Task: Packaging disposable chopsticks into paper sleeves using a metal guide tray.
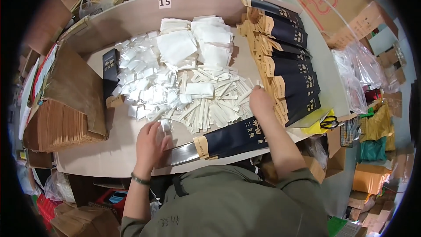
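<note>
My left hand [150, 142] is at the front of the table with its fingers curled around a small clear plastic packet [165, 125]. Nearest to it is a loose heap of shiny white packets [147, 77]. My right hand [262, 102] reaches over to the right end of a pile of slim white paper-wrapped sticks [217, 112]. Its fingertips are pinched together by a stick, but what lies between them is too small to make out. Below my right forearm lies a dark blue and tan printed bag [232, 138], beside a silvery strip [182, 153].
Stacked white paper packets [177, 46] lie at the back. Overlapping dark bags [291, 63] line the right side. On the left stands an open cardboard box [72, 92] of brown sheets, near a dark box [110, 72]. Black scissors [329, 123] lie at the right edge.
</note>
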`<state>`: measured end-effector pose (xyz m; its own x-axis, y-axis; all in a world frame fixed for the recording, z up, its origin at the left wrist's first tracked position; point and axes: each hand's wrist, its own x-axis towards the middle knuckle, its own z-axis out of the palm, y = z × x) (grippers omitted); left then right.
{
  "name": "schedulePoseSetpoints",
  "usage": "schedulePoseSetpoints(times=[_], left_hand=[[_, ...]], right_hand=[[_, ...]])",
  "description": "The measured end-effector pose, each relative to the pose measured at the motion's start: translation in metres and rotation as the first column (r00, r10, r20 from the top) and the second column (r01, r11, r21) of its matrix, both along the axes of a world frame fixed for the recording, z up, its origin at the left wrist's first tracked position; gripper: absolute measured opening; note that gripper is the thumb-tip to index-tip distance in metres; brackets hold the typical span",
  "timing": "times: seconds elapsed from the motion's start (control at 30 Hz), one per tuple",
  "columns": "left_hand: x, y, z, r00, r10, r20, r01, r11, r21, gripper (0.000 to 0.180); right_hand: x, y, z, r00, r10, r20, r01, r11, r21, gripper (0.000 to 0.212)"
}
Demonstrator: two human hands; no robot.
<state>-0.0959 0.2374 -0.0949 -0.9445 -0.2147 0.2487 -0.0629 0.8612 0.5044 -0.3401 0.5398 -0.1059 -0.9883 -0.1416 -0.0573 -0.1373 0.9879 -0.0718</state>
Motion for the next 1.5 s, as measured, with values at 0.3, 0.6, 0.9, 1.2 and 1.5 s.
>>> schedulePoseSetpoints(times=[0.3, 0.6, 0.9, 1.2, 1.5], left_hand=[[-0.021, -0.011, 0.0, 0.997, -0.007, 0.077, 0.01, 0.999, -0.034, 0.026], [0.063, 0.049, 0.002, 0.912, 0.401, 0.092, -0.382, 0.744, 0.549, 0.017], [0.061, 0.044, -0.016, 0.931, 0.365, -0.026, -0.341, 0.892, 0.297, 0.028], [0.068, -0.19, 0.102, 0.67, 0.596, -0.442, -0.728, 0.645, -0.234, 0.026], [0.061, -0.232, 0.089, 0.795, 0.594, 0.124, -0.517, 0.77, -0.372, 0.019]], right_hand=[[0.012, -0.02, 0.012, 0.831, 0.391, -0.395, -0.45, 0.891, -0.064, 0.015], [-0.02, -0.104, 0.016, 0.631, 0.77, -0.094, -0.77, 0.606, -0.199, 0.016], [-0.026, -0.112, 0.016, 0.782, 0.619, 0.066, -0.571, 0.755, -0.323, 0.011], [0.126, -0.137, 0.062, 0.496, 0.856, -0.146, -0.64, 0.247, -0.728, 0.007], [0.145, -0.12, 0.023, 0.207, 0.977, -0.052, -0.921, 0.177, -0.347, 0.011]])
